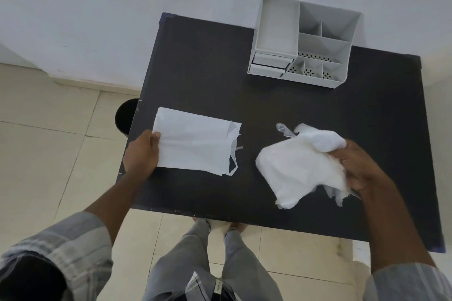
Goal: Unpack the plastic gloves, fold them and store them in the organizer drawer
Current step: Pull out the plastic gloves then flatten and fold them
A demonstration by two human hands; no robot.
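A flat white package [195,143] lies on the left part of the black table [281,95], its open end toward the middle. My left hand [143,151] pinches its left edge. A crumpled bundle of white translucent plastic gloves [300,166] rests to the right, with thin clear plastic sticking out at its top and bottom. My right hand [359,166] grips the bundle along its right side. The white organizer [303,41] stands at the far side of the table, with two small drawers [270,63] at its front left; both look pushed in.
The table's near edge runs just in front of my legs. A dark round bin [126,116] stands on the tiled floor beside the table's left edge. A white wall is right behind the organizer.
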